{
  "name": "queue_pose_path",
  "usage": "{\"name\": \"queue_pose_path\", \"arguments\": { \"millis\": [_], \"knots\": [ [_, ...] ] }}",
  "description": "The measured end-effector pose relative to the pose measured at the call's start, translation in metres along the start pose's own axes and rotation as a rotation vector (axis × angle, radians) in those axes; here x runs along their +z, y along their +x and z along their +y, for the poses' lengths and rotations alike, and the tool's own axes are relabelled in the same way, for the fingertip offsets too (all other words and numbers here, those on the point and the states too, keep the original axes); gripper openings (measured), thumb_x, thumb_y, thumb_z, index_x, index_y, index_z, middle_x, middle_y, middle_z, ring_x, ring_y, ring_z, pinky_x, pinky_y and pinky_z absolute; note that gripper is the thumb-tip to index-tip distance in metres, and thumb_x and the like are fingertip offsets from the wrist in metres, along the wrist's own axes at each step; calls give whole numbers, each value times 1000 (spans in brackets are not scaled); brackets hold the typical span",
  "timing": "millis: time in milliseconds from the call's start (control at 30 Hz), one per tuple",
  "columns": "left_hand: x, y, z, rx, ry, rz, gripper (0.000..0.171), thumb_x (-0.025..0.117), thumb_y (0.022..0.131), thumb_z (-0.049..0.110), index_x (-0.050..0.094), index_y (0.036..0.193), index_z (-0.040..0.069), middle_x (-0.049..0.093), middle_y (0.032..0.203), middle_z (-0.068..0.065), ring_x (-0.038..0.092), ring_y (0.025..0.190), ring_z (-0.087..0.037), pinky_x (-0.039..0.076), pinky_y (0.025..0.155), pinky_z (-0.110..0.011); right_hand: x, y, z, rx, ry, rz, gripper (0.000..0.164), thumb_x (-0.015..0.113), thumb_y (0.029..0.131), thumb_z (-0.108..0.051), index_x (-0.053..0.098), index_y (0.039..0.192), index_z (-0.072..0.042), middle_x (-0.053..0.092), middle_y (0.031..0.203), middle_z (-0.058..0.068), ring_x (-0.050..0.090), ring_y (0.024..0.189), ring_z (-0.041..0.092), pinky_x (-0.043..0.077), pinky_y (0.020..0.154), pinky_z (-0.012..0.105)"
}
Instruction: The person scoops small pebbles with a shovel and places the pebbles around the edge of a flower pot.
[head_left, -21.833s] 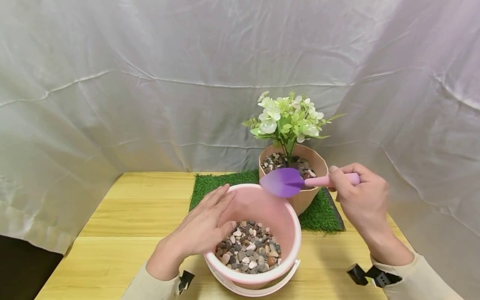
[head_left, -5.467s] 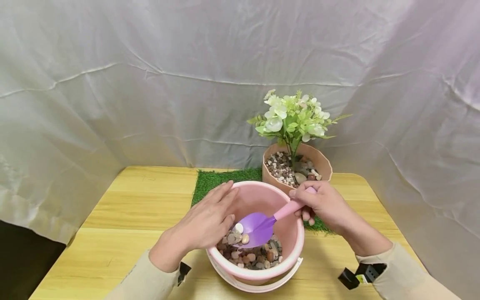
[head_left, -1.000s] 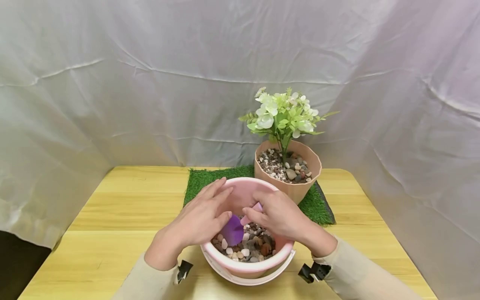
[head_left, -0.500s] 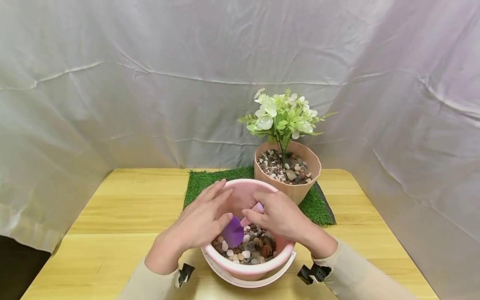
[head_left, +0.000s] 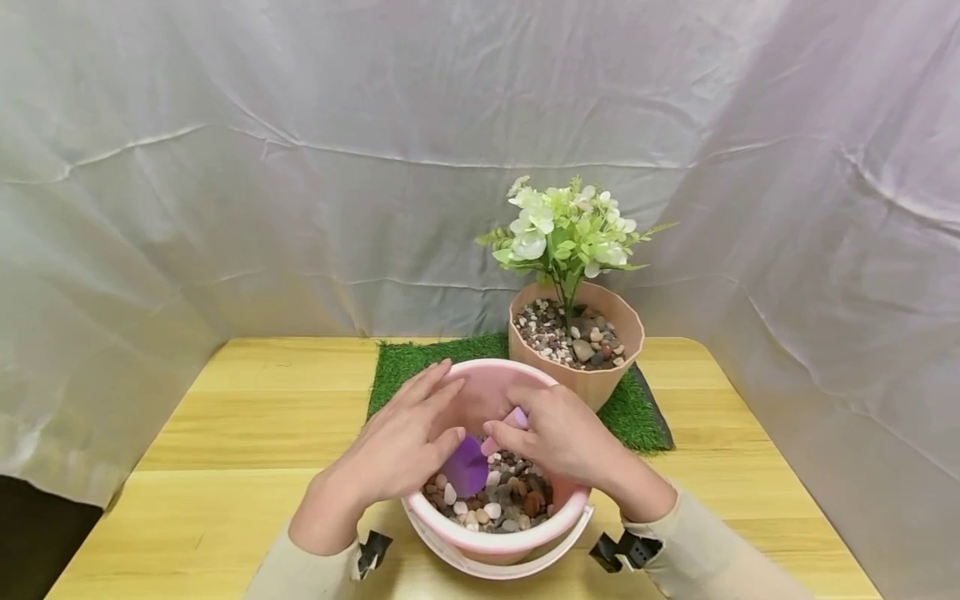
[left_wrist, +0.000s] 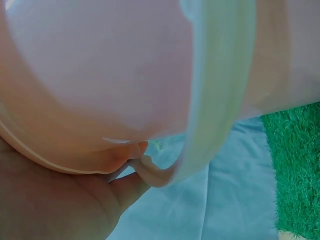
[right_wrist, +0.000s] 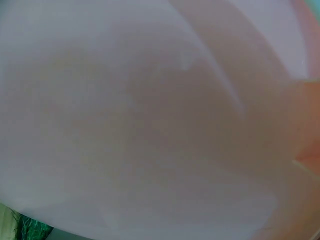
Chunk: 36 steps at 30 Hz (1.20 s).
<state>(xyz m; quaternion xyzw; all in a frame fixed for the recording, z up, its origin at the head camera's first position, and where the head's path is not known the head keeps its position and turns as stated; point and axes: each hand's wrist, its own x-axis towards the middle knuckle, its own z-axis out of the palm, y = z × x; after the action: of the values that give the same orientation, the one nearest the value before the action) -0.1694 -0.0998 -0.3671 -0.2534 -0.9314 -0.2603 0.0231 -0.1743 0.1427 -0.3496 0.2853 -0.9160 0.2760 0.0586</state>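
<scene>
Trowel (head_left: 467,470) has lowered, right grip (head_left: 561,432) (curled) around it.

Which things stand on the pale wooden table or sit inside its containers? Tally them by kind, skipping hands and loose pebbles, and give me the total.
Containers: 2 (round pink plastic bucket, faceted peach pot)
Hand tools: 1 (purple-bladed, pink-handled trowel)
Plants: 1 (white-flowered, green-leaved plant)
Mats: 1 (flat green grass-like mat)
Total: 5

My left hand (head_left: 397,437) and right hand (head_left: 562,433) are bare. I wear a beige left sleeve (head_left: 303,565) and right sleeve (head_left: 723,554), with a blocky black left camera (head_left: 372,552) and right camera (head_left: 640,550) at the cuffs.
</scene>
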Motion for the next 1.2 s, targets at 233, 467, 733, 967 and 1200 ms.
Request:
{"name": "queue_pose_path", "arguments": {
  "millis": [233,467,733,967,1200],
  "knots": [
    [-1,0,1,2,4,-2,66,61,103,38,44,161,10,20,177,-8,20,163,-32,25,130,-58,1,0,-1,-3,-25,12,30,73,97,-31,54,75,-22,55,59,-17,45,51,0,42,50,21],
    [-1,0,1,5,1,0,66,61,103,37,44,161,10,20,177,-8,20,163,-32,25,130,-59,1,0,-2,-7,-45,27,31,74,96,-30,54,75,-21,58,60,-17,45,51,0,41,49,21],
    [0,0,1,2,-3,2,65,60,104,37,45,161,10,21,177,-8,20,163,-32,25,129,-60,3,1,-3,8,-107,48,27,74,96,-32,57,78,-21,64,61,-16,48,52,3,44,52,22],
    [0,0,0,12,3,10,65,61,103,37,47,160,9,22,176,-8,21,163,-32,25,130,-59,3,3,-3,15,-133,29,29,72,97,-34,56,78,-20,49,57,-13,48,53,5,45,54,24],
    [1,1,0,10,13,7,65,60,103,38,46,160,9,21,177,-7,20,163,-32,24,130,-59,3,3,-2,11,-106,17,27,71,98,-33,56,79,-21,60,61,-18,51,55,2,46,55,23]
  ]
}}
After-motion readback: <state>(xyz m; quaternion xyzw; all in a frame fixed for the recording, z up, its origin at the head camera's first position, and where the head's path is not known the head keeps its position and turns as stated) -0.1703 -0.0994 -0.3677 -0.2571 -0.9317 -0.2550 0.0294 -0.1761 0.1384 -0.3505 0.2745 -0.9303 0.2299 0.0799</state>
